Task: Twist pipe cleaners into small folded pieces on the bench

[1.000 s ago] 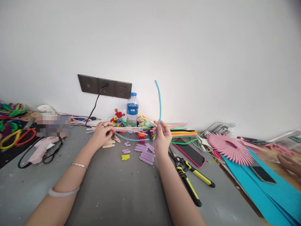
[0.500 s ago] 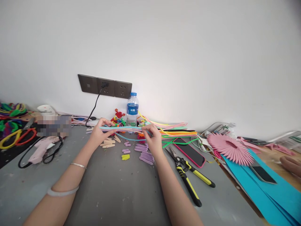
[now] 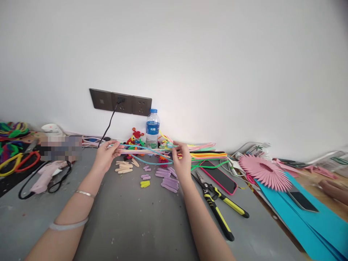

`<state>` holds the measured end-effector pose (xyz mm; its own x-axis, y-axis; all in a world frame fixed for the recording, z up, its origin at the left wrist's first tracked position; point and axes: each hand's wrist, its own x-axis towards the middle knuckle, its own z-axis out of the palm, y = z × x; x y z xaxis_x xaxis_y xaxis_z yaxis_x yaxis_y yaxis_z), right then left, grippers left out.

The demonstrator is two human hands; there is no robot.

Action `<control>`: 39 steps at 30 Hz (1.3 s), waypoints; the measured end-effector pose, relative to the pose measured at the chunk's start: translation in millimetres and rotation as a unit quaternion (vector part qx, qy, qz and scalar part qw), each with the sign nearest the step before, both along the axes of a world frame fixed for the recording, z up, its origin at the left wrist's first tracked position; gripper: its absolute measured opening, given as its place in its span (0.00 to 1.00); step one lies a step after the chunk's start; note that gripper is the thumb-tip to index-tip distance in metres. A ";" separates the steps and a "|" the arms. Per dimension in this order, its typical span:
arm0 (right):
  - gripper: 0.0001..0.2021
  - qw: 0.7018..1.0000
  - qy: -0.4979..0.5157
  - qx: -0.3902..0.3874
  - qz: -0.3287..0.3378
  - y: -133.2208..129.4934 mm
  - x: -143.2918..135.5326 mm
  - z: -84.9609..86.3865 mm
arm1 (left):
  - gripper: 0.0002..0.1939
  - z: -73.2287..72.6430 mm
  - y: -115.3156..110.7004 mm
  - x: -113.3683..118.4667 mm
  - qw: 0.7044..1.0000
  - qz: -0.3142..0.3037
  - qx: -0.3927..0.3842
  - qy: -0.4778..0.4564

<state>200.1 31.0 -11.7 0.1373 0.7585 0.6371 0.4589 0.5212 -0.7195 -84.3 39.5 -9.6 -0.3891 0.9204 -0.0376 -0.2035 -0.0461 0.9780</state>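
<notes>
Light blue pipe cleaners (image 3: pixel 138 146) stretch between my two hands over the back of the grey table. My left hand (image 3: pixel 105 156) pinches their left end between thumb and fingers. Farther right, my right hand (image 3: pixel 182 158) is closed on the strands, its fingertips partly hiding them. One blue strand sags below the others. Pale pink pipe cleaners run alongside, and I cannot tell whether they are held too. Behind my right hand lies a bundle of orange, yellow and green pipe cleaners (image 3: pixel 208 156). Short purple pieces (image 3: pixel 170 184), yellow pieces (image 3: pixel 145 184) and beige pieces (image 3: pixel 125 166) lie nearer.
Yellow-black pliers (image 3: pixel 217 203) lie open beside a pink-edged phone (image 3: pixel 220 177). A water bottle (image 3: pixel 152 128) stands by the wall. At left are a pink glue gun (image 3: pixel 45 177) and scissors (image 3: pixel 20 163). A pink pleated paper fan (image 3: pixel 265 172) and another person's hand (image 3: pixel 335 190) are at right.
My left hand has moved left and slightly down, my right hand a little right. The blue strands between them have spread apart, with one sagging lower.
</notes>
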 end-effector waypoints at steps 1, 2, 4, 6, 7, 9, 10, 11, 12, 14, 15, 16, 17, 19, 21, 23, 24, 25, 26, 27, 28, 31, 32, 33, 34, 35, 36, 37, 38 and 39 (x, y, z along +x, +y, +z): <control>0.12 1.000 0.013 0.003 -0.010 0.6 3.0 1.8 | 0.11 -1.1 0.9 -1.7 1.000 0.005 -0.004 -0.019; 0.12 1.000 0.020 0.007 -0.014 1.1 5.8 4.1 | 0.09 -1.7 1.4 -2.9 0.999 0.009 -0.003 -0.036; 0.12 1.000 0.011 0.014 -0.006 2.9 9.6 9.1 | 0.08 -1.4 1.3 -2.9 0.999 0.012 0.007 -0.049; 0.13 0.999 -0.036 0.004 0.017 6.5 9.3 12.8 | 0.09 0.1 -0.7 0.4 0.999 0.012 0.030 -0.021; 0.13 0.997 -0.073 -0.008 0.029 9.1 7.6 13.8 | 0.10 0.8 -2.3 3.2 0.999 0.007 0.049 0.013; 0.16 0.985 -0.161 -0.043 0.040 15.3 1.4 13.9 | 0.11 1.7 -6.3 10.4 0.988 -0.015 0.096 0.122; 0.17 0.976 -0.204 -0.060 0.038 18.8 -2.3 13.6 | 0.12 1.7 -8.4 14.3 0.973 -0.031 0.117 0.195; 0.19 0.967 -0.243 -0.075 0.033 22.5 -6.1 13.4 | 0.12 1.3 -10.3 17.9 0.951 -0.051 0.135 0.272; 0.21 0.957 -0.275 -0.088 0.029 26.2 -9.4 13.7 | 0.11 0.7 -11.9 21.0 0.924 -0.072 0.149 0.346; 0.22 0.941 -0.320 -0.105 0.031 34.0 -13.4 17.3 | 0.11 -0.9 -14.0 25.1 0.868 -0.108 0.170 0.454; 0.21 0.937 -0.332 -0.107 0.034 38.1 -13.8 20.9 | 0.11 -1.6 -14.5 26.1 0.848 -0.120 0.179 0.484; 0.20 0.935 -0.337 -0.108 0.035 42.3 -13.0 25.8 | 0.11 -2.2 -14.7 26.5 0.836 -0.126 0.187 0.500; 0.19 0.936 -0.335 -0.105 0.035 46.5 -11.1 31.9 | 0.11 -2.5 -14.7 26.4 0.831 -0.126 0.192 0.507; 0.17 0.941 -0.321 -0.096 0.038 55.4 -4.8 47.0 | 0.12 -2.4 -14.5 25.6 0.829 -0.119 0.191 0.511; 0.16 0.950 -0.299 -0.072 0.052 64.7 3.3 64.6 | 0.12 -2.2 -14.3 24.7 0.831 -0.116 0.189 0.510; 0.16 0.957 -0.280 -0.027 0.073 74.5 12.1 83.0 | 0.13 -3.0 -13.6 24.3 0.829 -0.117 0.195 0.511; 0.16 0.960 -0.270 -0.010 0.077 79.6 16.5 91.9 | 0.13 -4.2 -13.0 24.1 0.825 -0.120 0.201 0.515; 0.17 0.962 -0.263 -0.001 0.079 84.7 20.8 100.3 | 0.14 -5.7 -12.1 24.0 0.818 -0.126 0.210 0.520; 0.18 0.964 -0.254 -0.002 0.074 89.8 25.1 107.9 | 0.14 -7.7 -11.1 23.9 0.809 -0.139 0.221 0.527; 0.18 0.966 -0.247 -0.020 0.070 94.7 29.1 114.4 | 0.14 -9.8 -10.1 23.8 0.798 -0.155 0.232 0.535; 0.18 0.967 -0.241 -0.051 0.066 99.3 32.9 119.4 | 0.15 -11.9 -9.1 23.6 0.787 -0.172 0.241 0.541; 0.15 0.962 -0.222 -0.131 0.085 108.1 40.0 123.7 | 0.15 -15.9 -7.6 23.4 0.776 -0.194 0.243 0.549; 0.13 0.963 -0.210 -0.138 0.103 108.8 40.3 121.2 | 0.15 -16.2 -7.6 23.5 0.779 -0.187 0.239 0.549; 0.11 0.965 -0.190 -0.134 0.122 108.4 39.5 116.9 | 0.15 -15.9 -7.7 23.7 0.783 -0.177 0.234 0.549; 0.09 0.969 -0.165 -0.123 0.137 106.9 37.6 110.9 | 0.15 -15.4 -7.8 24.0 0.785 -0.168 0.231 0.549; 0.07 0.973 -0.137 -0.111 0.147 104.6 34.7 103.6 | 0.15 -14.8 -7.8 24.2 0.786 -0.162 0.230 0.551; 0.06 0.977 -0.107 -0.101 0.153 101.7 31.1 95.4 | 0.15 -14.4 -7.6 24.5 0.785 -0.160 0.230 0.553; 0.05 0.978 -0.086 -0.097 0.162 98.5 27.2 86.7 | 0.15 -14.4 -7.4 24.7 0.783 -0.162 0.229 0.555; 0.05 0.978 -0.069 -0.094 0.170 95.3 23.4 77.8 | 0.15 -14.8 -7.0 24.8 0.781 -0.167 0.228 0.557; 0.06 0.977 -0.053 -0.096 0.184 92.2 20.0 69.1 | 0.14 -15.6 -6.7 24.7 0.780 -0.169 0.229 0.557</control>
